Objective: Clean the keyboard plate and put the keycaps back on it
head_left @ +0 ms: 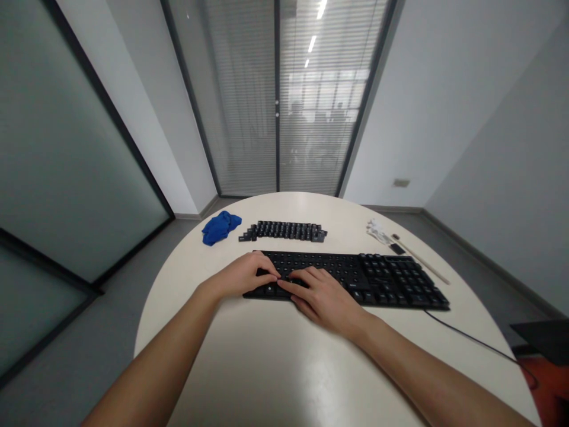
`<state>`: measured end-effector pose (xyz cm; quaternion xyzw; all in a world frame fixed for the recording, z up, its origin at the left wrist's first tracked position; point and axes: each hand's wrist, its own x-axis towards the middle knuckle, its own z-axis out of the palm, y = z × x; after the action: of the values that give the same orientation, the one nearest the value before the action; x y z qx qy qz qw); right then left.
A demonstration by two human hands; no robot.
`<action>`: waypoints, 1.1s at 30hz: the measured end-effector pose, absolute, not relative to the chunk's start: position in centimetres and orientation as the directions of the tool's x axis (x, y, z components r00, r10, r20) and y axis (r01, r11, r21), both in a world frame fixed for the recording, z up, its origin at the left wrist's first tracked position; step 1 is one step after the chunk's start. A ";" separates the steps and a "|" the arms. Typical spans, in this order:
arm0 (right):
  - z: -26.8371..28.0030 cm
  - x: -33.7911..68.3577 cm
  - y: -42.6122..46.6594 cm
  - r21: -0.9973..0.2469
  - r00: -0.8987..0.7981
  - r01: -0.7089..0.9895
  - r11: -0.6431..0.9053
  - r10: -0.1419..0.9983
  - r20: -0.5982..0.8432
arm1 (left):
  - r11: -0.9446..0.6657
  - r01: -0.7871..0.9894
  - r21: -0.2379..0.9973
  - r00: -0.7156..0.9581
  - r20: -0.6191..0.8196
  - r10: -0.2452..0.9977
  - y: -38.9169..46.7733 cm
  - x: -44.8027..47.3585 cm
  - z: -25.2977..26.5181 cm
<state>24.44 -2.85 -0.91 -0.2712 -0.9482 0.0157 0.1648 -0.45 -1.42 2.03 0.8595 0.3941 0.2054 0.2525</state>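
Note:
A black keyboard (347,267) lies across the table in front of me. Its left and middle part has lost its keycaps, while the right part and much of the bottom row still carry theirs. My left hand (249,274) is over the keyboard's left end, thumb and index finger closed together at the lower rows; anything between them is too small to make out. Beside it, my right hand (322,296) rests on the keyboard with fingers stretched out, a fingertip close to the left fingertips. Behind the keyboard, loose black keycaps (288,230) stand in rows.
On the round cream table (267,367), a crumpled blue cloth (221,227) lies at the back left. At the right are a white bundle (377,230), a small black piece (397,249) and a thin brush-like stick (422,261). The keyboard's cable (471,338) runs off the right edge.

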 end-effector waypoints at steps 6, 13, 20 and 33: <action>-0.6 24.4 -3.1 -0.119 -0.799 0.516 0.848 0.527 0.290 | -0.527 0.637 0.562 0.483 0.241 0.842 -0.9 -1.2 0.3; -0.5 24.2 -3.2 -0.124 -0.790 0.533 0.837 0.545 0.281 | -0.397 0.685 0.612 0.371 0.176 0.912 -0.6 -1.7 -1.2; -0.3 23.8 -3.3 -0.111 -0.783 0.549 0.828 0.557 0.277 | -0.399 0.686 0.609 0.373 0.177 0.911 -0.7 -1.4 -1.1; -0.3 23.3 -3.6 -0.092 -0.775 0.571 0.816 0.573 0.266 | -0.448 0.707 0.548 0.395 0.221 0.892 -0.7 -1.1 -1.3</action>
<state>23.33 -3.58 -0.27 -0.3035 -0.9422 0.0028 0.1419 -1.15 -0.73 -1.29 0.8139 0.4910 0.2482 0.1868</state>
